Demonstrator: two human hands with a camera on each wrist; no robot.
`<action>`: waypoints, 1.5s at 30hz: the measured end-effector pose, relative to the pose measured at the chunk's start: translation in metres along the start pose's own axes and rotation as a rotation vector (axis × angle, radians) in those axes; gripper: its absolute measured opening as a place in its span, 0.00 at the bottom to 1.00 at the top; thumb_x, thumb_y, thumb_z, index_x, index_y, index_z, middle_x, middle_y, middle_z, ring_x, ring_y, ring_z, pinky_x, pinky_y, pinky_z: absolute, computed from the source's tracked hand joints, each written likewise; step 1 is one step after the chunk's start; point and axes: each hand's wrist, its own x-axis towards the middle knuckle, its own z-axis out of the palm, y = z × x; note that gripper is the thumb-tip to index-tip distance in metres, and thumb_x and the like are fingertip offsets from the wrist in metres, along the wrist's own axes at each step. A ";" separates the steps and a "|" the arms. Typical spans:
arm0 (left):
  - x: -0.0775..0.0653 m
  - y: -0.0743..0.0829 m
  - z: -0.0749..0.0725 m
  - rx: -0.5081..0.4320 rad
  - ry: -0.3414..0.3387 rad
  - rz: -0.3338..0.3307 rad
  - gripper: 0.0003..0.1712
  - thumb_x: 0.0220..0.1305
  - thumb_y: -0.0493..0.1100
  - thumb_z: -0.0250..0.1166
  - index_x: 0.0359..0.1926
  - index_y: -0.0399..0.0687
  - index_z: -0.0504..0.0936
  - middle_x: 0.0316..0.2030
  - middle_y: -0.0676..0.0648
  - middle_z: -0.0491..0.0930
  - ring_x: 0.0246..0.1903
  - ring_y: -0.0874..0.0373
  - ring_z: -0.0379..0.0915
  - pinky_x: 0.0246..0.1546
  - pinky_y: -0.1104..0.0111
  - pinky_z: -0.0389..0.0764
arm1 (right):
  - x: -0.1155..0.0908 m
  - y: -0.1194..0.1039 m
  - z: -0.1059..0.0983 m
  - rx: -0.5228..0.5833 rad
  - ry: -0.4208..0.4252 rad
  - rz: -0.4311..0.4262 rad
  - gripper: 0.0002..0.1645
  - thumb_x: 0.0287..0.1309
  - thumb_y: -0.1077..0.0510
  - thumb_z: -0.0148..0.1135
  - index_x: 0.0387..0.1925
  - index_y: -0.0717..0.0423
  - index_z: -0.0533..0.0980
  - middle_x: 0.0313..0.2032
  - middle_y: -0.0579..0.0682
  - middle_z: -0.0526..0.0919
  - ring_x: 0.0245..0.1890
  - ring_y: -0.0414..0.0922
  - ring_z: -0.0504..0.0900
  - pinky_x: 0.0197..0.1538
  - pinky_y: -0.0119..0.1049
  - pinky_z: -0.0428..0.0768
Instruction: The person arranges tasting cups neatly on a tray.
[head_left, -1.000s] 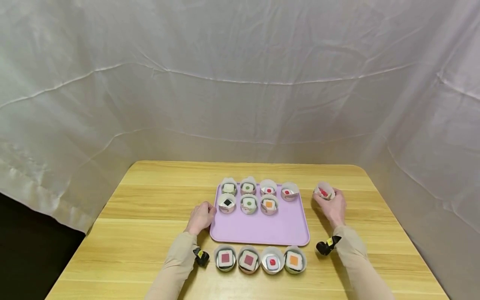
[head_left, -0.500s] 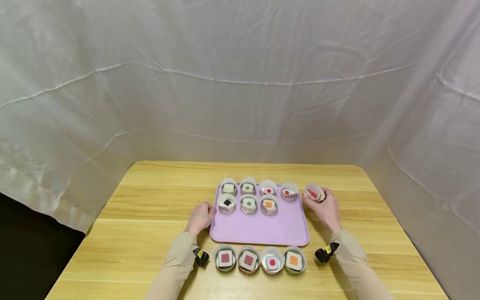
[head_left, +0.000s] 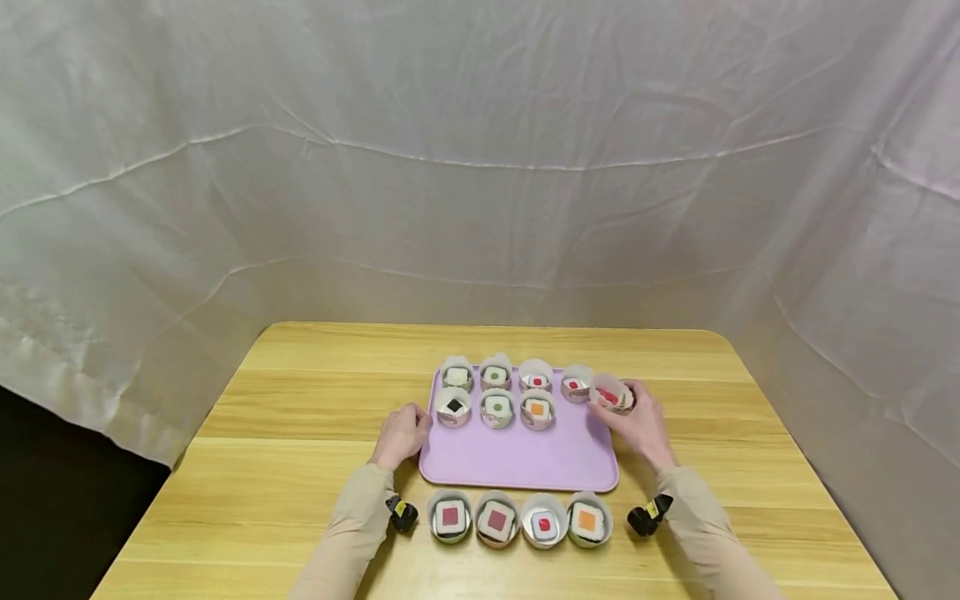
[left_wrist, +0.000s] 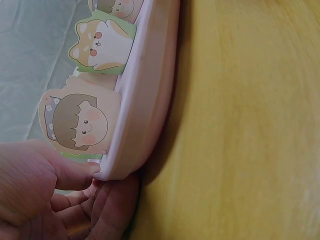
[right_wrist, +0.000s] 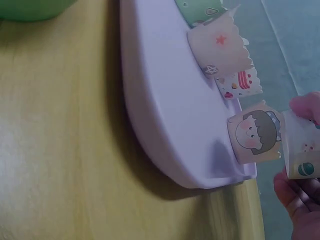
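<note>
My right hand [head_left: 640, 421] holds a paper cup [head_left: 611, 393] with a red-topped piece in it, over the right edge of the lilac tray [head_left: 517, 462]. In the right wrist view the fingers grip this printed cup [right_wrist: 303, 145] by its sides, close beside a cup with a cartoon face [right_wrist: 256, 134] on the tray. My left hand [head_left: 401, 433] is at the tray's left edge; in the left wrist view its thumb [left_wrist: 75, 172] and fingers pinch the tray rim [left_wrist: 135, 110]. Two rows of paper cups with sushi-like pieces stand on the tray, among them an orange-centred one [head_left: 538, 409].
In front of the tray, a row of several paper cups stands on the wooden table [head_left: 300, 500], from a dark-pink-centred one [head_left: 451, 517] to an orange-centred one [head_left: 589, 520]. Pale cloth [head_left: 480, 208] hangs behind the table and along both sides.
My right hand has carried the red-topped paper cup leftward, from beside the tray to over its right edge. The left hand has stayed at the tray's left edge.
</note>
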 end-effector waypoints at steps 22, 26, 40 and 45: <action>-0.001 0.001 -0.001 -0.001 0.003 0.009 0.12 0.72 0.43 0.56 0.34 0.41 0.79 0.29 0.43 0.82 0.32 0.51 0.77 0.40 0.60 0.76 | -0.001 -0.002 0.014 -0.068 -0.064 -0.149 0.42 0.48 0.49 0.79 0.60 0.63 0.71 0.52 0.66 0.84 0.51 0.60 0.83 0.56 0.55 0.81; -0.002 0.001 -0.001 -0.005 0.006 0.008 0.11 0.72 0.42 0.56 0.34 0.41 0.79 0.29 0.43 0.82 0.31 0.52 0.77 0.38 0.61 0.76 | -0.001 -0.002 0.015 -0.088 -0.081 -0.146 0.40 0.48 0.47 0.79 0.59 0.61 0.72 0.50 0.64 0.85 0.49 0.57 0.84 0.54 0.53 0.81; -0.001 -0.001 0.000 -0.011 0.009 0.012 0.11 0.72 0.42 0.56 0.35 0.40 0.79 0.30 0.43 0.81 0.32 0.51 0.76 0.38 0.61 0.76 | 0.000 -0.002 0.019 -0.141 -0.138 -0.159 0.42 0.49 0.48 0.78 0.60 0.64 0.71 0.53 0.68 0.82 0.50 0.60 0.83 0.53 0.54 0.82; -0.001 -0.001 0.000 -0.011 0.010 0.012 0.11 0.71 0.42 0.56 0.35 0.40 0.79 0.30 0.43 0.81 0.33 0.51 0.76 0.38 0.61 0.76 | 0.001 -0.003 0.020 -0.161 -0.142 -0.170 0.43 0.49 0.47 0.78 0.60 0.65 0.71 0.53 0.69 0.82 0.51 0.61 0.83 0.53 0.55 0.82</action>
